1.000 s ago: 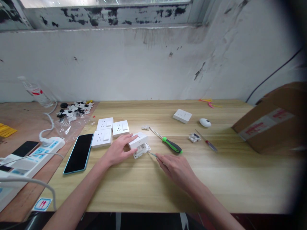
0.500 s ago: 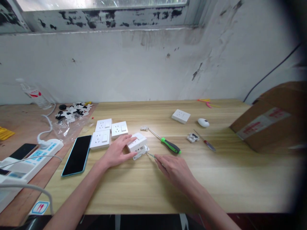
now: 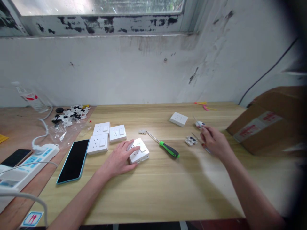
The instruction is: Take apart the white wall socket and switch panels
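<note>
My left hand (image 3: 121, 158) grips a white wall socket (image 3: 141, 153) by its left side, fingers over the face and thumb at the near edge. The socket lies on the table with its holes and switch facing up. Off to the right, my right hand (image 3: 214, 142) is closed on a thin screwdriver (image 3: 197, 121), its shaft pointing up and left before a white rounded object (image 3: 200, 124). Under that hand lies another slim screwdriver (image 3: 196, 138), partly hidden, beside a small white and black switch part (image 3: 191, 140).
A green and black screwdriver (image 3: 169, 149) lies mid-table, its tip at a small white part (image 3: 142, 131). Several finished-looking sockets (image 3: 98, 143) stand left, one more socket (image 3: 178, 119) farther back. A phone (image 3: 73, 161), power strip (image 3: 33, 164) and cardboard box (image 3: 261, 127) flank them.
My right hand has moved away from the socket to the right, raising the thin screwdriver. The socket's cover, tilted over its base before, now sits flat under my left hand.
</note>
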Demonstrator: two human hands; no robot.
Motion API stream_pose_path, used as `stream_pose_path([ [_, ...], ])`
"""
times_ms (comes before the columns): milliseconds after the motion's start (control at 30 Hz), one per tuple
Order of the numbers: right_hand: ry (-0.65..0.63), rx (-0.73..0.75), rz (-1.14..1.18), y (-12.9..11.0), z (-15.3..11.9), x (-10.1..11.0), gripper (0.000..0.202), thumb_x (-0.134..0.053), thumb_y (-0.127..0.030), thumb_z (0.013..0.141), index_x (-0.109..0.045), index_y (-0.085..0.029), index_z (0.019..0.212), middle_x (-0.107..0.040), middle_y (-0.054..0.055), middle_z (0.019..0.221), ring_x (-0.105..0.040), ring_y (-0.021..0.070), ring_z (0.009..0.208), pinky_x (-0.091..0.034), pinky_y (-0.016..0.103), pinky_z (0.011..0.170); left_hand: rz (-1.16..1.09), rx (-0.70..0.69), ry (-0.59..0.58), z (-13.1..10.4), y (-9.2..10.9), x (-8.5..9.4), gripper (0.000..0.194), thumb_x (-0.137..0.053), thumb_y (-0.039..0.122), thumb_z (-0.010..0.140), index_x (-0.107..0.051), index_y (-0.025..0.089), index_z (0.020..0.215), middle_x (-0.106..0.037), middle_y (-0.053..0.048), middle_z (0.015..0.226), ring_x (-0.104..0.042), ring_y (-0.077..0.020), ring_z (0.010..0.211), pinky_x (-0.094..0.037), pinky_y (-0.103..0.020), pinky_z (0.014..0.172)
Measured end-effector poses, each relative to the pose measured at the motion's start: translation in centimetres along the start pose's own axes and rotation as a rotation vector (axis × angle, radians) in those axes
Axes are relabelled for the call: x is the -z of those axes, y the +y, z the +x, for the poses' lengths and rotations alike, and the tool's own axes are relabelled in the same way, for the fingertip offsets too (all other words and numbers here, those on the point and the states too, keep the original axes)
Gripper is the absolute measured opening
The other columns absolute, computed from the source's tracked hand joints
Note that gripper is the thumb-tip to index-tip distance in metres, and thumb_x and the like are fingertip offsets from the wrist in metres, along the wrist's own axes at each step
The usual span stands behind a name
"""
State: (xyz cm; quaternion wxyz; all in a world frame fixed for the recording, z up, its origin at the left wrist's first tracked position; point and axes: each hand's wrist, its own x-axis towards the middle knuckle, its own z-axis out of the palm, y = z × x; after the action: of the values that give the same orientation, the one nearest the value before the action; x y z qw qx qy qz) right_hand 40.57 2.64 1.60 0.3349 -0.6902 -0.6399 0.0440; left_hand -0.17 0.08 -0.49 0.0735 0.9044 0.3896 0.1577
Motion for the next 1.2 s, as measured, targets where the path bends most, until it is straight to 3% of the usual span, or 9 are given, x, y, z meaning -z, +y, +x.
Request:
stream_pose_path([
  [167,-0.046,-0.085,-0.141,1.7,6.6,-1.8,0.032,-0.044,-0.045,0.085,-0.053,-0.017,0.098,-0.058,0.007,0.077,-0.053,0.0194,0.062,-0.040,0.033,0.056,0.051,-0.021,-0.003,0.0,0.3,-0.3,0.058,-0.063,0.028,0.077,-0.045,0.028,0.133,-0.038,-0.011,0.145,-0.038,-0.0335,0.130,-0.039,-0.053,0.103],
  [300,-0.139,-0.044,-0.247,1.7,10.5,-4.1,0.039,-0.058,-0.055,0.075,-0.052,-0.018,0.084,-0.056,0.014,0.095,-0.053,0.0214,0.074,-0.039,0.035,0.066,0.061,-0.035,0.001,0.0,0.2,-0.6,0.039,-0.060,0.025,0.082,-0.052,0.024,0.120,-0.035,-0.010,0.148,-0.028,-0.0333,0.138,-0.038,-0.053,0.106],
  [467,-0.266,0.034,-0.287,2.2,12.4,-6.0,0.049,-0.077,-0.054,0.055,-0.049,-0.019,0.076,-0.057,0.014,0.092,-0.052,0.0239,0.082,-0.037,0.033,0.068,0.054,-0.036,-0.024,0.1,-0.3,-0.6,0.024,-0.055,0.028,0.090,-0.054,0.021,0.112,-0.034,-0.011,0.149,-0.022,-0.0308,0.142,-0.037,-0.052,0.108],
  [600,-0.299,0.029,-0.290,2.0,12.2,-5.9,0.042,-0.073,-0.051,0.061,-0.047,-0.020,0.073,-0.057,0.010,0.080,-0.052,0.0226,0.075,-0.036,0.032,0.063,0.041,-0.025,-0.007,0.1,-1.3,-0.6,0.019,-0.053,0.028,0.092,-0.054,0.021,0.109,-0.036,-0.010,0.148,-0.023,-0.0285,0.142,-0.038,-0.050,0.108],
  [767,-0.315,0.135,-0.211,-3.0,7.4,-4.1,0.039,-0.068,-0.049,0.067,-0.047,-0.020,0.080,-0.058,0.009,0.088,-0.054,0.0202,0.077,-0.039,0.029,0.066,0.048,0.011,0.081,0.0,-2.2,-0.3,0.020,-0.055,0.025,0.090,-0.055,0.020,0.109,-0.043,-0.010,0.142,-0.029,-0.0277,0.139,-0.037,-0.051,0.108],
  [900,-0.501,0.507,0.026,-9.9,-1.1,-2.7,0.037,-0.071,-0.038,0.067,-0.049,-0.020,0.091,-0.058,0.009,0.109,-0.055,0.0185,0.091,-0.043,0.027,0.075,-0.026,-0.047,0.161,0.1,-0.8,0.2,0.046,-0.063,0.034,0.084,-0.048,0.021,0.126,-0.044,-0.013,0.140,-0.037,-0.0273,0.134,-0.037,-0.049,0.108],
  [967,-0.575,0.629,0.075,-12.4,-4.9,-2.9,0.041,-0.074,-0.033,0.061,-0.051,-0.019,0.092,-0.059,0.009,0.106,-0.055,0.0197,0.090,-0.044,0.029,0.075,-0.057,-0.142,0.159,0.2,0.2,0.1,0.049,-0.062,0.037,0.084,-0.047,0.019,0.128,-0.046,-0.013,0.140,-0.039,-0.0264,0.133,-0.040,-0.046,0.107],
  [1067,-0.620,0.615,0.126,-13.7,-8.0,-4.1,0.042,-0.075,-0.033,0.060,-0.052,-0.020,0.092,-0.061,0.009,0.102,-0.056,0.0215,0.090,-0.045,0.032,0.076,-0.026,-0.345,0.135,0.3,1.3,-0.5,0.029,-0.052,0.025,0.091,-0.054,0.019,0.119,-0.057,-0.010,0.130,-0.046,-0.0237,0.128,-0.047,-0.042,0.100],
  [1200,-0.570,0.515,0.183,-12.6,-8.5,-4.5,0.039,-0.070,-0.041,0.071,-0.049,-0.019,0.096,-0.055,0.015,0.120,-0.054,0.0258,0.107,-0.045,0.036,0.084,0.044,-0.454,0.189,0.1,1.4,-0.8,0.027,-0.046,0.014,0.093,-0.056,0.016,0.118,-0.064,-0.009,0.120,-0.056,-0.0221,0.116,-0.053,-0.037,0.091],
])
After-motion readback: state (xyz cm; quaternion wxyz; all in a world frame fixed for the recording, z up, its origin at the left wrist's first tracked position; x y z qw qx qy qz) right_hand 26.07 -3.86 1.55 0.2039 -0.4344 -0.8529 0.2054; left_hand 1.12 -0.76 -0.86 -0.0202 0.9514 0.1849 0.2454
